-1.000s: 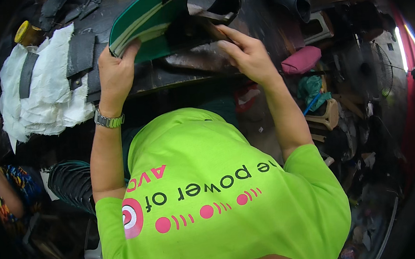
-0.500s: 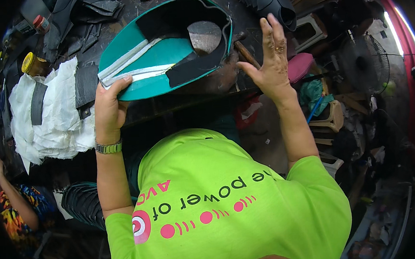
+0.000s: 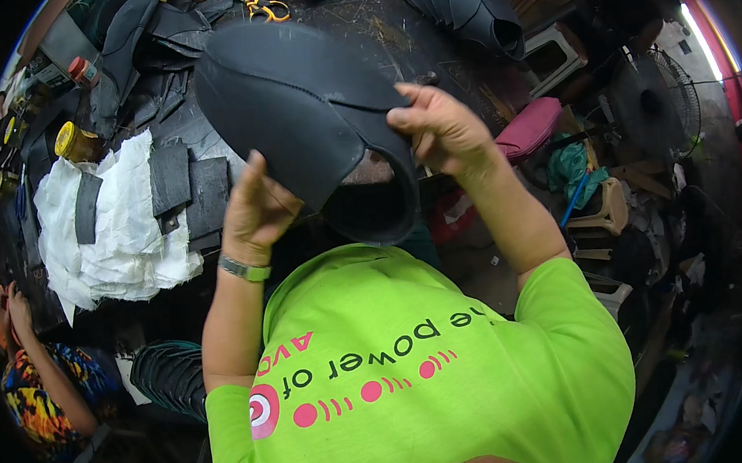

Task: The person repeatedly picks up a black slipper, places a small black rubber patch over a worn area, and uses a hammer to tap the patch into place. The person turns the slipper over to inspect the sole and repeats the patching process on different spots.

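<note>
A black shoe upper with a stitched curved seam and a round opening is tilted above the dark workbench, its outer face toward me. My right hand pinches its edge by the opening between thumb and fingers. At its lower left edge is my left hand, wearing a metal wristwatch. Those fingers are apart and lie against or just beside the edge; slight blur hides the exact contact. Left of that hand, dark rectangular pieces lie on and beside a stack of white cloth sheets.
Orange-handled scissors lie at the far side of the bench. Stacked black uppers are at the far right, a yellow jar at the left. Beyond the bench stand a fan and a plastic stool. Another person's arm shows at far left.
The upper has been turned over from its teal lining to its black outside. My right hand came from open beside it to gripping its edge. My left hand moved right and loosened its hold.
</note>
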A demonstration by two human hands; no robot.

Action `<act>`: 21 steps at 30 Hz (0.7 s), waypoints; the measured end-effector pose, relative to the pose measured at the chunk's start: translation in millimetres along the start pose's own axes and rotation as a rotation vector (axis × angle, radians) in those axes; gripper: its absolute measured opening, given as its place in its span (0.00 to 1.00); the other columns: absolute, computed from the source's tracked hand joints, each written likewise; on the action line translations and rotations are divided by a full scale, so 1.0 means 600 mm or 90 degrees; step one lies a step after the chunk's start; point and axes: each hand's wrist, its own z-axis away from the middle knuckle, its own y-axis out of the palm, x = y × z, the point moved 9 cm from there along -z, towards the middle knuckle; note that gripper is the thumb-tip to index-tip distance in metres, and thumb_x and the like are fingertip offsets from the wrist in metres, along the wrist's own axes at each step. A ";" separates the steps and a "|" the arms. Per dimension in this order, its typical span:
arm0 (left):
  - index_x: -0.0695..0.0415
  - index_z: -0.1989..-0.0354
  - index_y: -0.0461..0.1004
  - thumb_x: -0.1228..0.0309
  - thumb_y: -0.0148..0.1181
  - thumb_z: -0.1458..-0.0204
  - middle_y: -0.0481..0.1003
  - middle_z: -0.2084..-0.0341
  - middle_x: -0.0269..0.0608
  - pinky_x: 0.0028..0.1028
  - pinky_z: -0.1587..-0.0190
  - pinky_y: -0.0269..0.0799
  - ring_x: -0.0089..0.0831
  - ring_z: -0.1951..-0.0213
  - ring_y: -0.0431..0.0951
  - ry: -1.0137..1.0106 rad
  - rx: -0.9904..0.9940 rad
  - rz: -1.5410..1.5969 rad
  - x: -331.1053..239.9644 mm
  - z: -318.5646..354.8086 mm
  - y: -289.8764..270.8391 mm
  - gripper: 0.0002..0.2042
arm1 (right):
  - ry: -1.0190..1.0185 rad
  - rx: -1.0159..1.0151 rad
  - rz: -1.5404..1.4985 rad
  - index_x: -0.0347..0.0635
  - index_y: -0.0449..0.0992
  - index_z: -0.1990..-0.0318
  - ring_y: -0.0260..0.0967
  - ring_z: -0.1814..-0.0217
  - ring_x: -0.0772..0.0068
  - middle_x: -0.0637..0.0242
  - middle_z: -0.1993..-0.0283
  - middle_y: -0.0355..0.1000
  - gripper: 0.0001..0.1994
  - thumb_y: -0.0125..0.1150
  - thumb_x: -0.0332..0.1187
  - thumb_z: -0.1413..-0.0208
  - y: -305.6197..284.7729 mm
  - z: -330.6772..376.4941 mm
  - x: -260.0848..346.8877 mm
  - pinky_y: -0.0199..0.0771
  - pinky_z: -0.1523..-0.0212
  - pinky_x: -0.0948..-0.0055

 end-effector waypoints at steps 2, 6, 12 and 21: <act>0.53 0.41 0.72 0.55 0.63 0.41 0.78 0.47 0.39 0.41 0.42 0.72 0.35 0.51 0.80 -0.046 0.073 0.024 0.025 -0.003 -0.011 0.23 | 0.016 0.004 -0.063 0.32 0.72 0.42 0.78 0.49 0.71 0.58 0.48 0.78 0.17 0.60 0.27 0.38 -0.026 0.001 -0.034 0.79 0.47 0.75; 0.56 0.43 0.73 0.59 0.61 0.39 0.79 0.50 0.42 0.36 0.48 0.75 0.35 0.54 0.82 -0.068 -0.007 0.105 0.021 0.002 -0.066 0.20 | 0.022 0.104 -0.249 0.32 0.72 0.41 0.75 0.43 0.65 0.55 0.45 0.76 0.25 0.45 0.47 0.29 -0.036 0.018 -0.053 0.75 0.41 0.65; 0.56 0.53 0.77 0.63 0.64 0.40 0.82 0.58 0.42 0.31 0.57 0.78 0.33 0.57 0.83 -0.085 0.053 0.165 0.017 -0.002 -0.047 0.13 | 0.040 0.120 -0.188 0.33 0.71 0.40 0.73 0.40 0.60 0.54 0.44 0.76 0.33 0.34 0.56 0.28 -0.026 0.025 -0.069 0.70 0.37 0.53; 0.66 0.44 0.72 0.69 0.46 0.31 0.77 0.47 0.49 0.40 0.38 0.71 0.39 0.45 0.78 0.023 0.009 0.103 -0.012 0.015 0.030 0.16 | 0.040 0.009 -0.283 0.35 0.73 0.44 0.77 0.50 0.63 0.58 0.50 0.78 0.16 0.49 0.37 0.31 -0.116 0.021 -0.107 0.76 0.45 0.55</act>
